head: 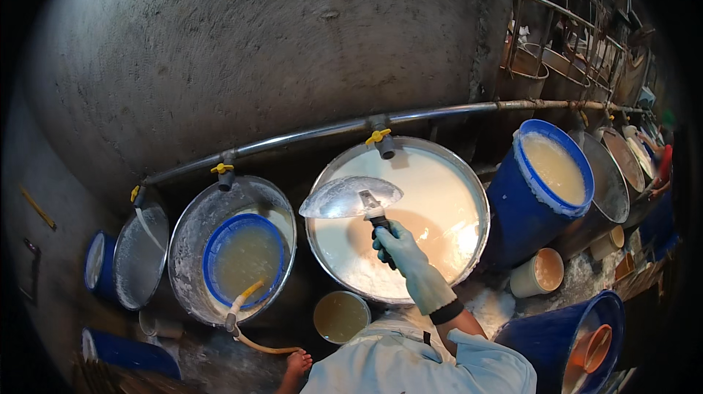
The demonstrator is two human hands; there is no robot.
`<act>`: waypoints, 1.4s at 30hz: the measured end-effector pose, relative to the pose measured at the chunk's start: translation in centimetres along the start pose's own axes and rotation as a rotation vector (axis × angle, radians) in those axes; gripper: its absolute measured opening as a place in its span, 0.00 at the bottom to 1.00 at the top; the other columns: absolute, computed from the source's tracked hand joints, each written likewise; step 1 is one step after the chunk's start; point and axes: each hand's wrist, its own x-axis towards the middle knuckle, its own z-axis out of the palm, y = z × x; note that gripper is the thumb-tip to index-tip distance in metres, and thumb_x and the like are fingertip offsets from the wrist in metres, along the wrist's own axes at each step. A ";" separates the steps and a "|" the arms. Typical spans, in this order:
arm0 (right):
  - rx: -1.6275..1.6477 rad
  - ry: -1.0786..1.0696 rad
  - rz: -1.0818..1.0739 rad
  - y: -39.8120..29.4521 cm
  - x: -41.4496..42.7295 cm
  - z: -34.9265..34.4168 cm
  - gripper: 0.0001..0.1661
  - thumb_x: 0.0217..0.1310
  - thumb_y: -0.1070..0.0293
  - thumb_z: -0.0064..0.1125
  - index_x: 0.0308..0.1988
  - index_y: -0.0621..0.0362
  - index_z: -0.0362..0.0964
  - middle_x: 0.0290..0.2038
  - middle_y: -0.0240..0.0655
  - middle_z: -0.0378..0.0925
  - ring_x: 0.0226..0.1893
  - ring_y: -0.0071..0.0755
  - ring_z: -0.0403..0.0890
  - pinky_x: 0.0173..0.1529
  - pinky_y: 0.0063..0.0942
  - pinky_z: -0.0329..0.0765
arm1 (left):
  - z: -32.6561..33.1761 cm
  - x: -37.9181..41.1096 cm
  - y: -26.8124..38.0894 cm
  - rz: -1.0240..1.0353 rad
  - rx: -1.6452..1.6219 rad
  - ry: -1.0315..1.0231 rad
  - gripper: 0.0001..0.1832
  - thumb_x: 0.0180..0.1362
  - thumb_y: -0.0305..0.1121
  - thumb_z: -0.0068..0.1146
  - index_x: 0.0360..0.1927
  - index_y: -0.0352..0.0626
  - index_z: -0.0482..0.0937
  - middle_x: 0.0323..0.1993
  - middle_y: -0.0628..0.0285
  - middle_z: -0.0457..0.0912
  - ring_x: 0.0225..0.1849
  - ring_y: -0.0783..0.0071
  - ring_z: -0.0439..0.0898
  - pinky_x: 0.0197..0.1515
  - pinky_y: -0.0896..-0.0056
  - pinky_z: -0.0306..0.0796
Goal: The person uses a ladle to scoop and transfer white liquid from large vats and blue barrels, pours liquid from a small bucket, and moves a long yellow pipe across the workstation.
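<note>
In the head view, my right hand [398,243], in a pale rubber glove with a dark cuff, grips the black handle of a wide, shallow metal scoop [343,199]. The scoop is tilted above a large round metal vat [483,204] holding milky white liquid [428,174]. At the bottom edge, my left hand [299,361] looks bare and lies at the end of the visible part of a tan hose [269,347]. Whether its fingers close on the hose cannot be told. The hose's other end hangs over a blue-rimmed tub [206,262] of cloudy liquid, inside another metal vat [178,278].
A metal pipe [307,136] with yellow-handled valves [378,136] runs along the rough wall. A filled blue barrel [505,191] stands right of the vat; a small round container of liquid [341,317] sits below it. Another blue barrel [538,333] lies lower right. A co-worker's red sleeve [665,163] shows far right.
</note>
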 end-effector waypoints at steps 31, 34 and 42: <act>-0.353 0.116 0.375 15.6 -5.4 -7.5 0.25 0.69 0.52 0.61 0.56 0.56 0.74 0.30 0.31 0.78 0.20 0.22 0.73 0.22 0.26 0.68 | 0.6 1.5 0.8 0.014 0.111 -0.055 0.12 0.72 0.42 0.57 0.52 0.48 0.78 0.36 0.61 0.87 0.31 0.65 0.85 0.35 0.58 0.82; -0.388 0.157 0.401 14.2 -7.2 -7.8 0.23 0.68 0.52 0.62 0.54 0.56 0.74 0.30 0.30 0.77 0.20 0.21 0.72 0.22 0.25 0.67 | 0.6 2.4 1.6 0.022 0.139 -0.070 0.12 0.73 0.42 0.56 0.52 0.48 0.78 0.37 0.61 0.87 0.32 0.66 0.86 0.36 0.59 0.82; -0.390 0.178 0.394 8.6 -10.9 -10.4 0.15 0.72 0.58 0.62 0.50 0.56 0.79 0.26 0.26 0.76 0.19 0.19 0.71 0.23 0.23 0.67 | -0.3 3.5 1.7 0.003 0.103 -0.118 0.14 0.74 0.45 0.56 0.51 0.47 0.78 0.38 0.60 0.86 0.32 0.65 0.86 0.34 0.59 0.83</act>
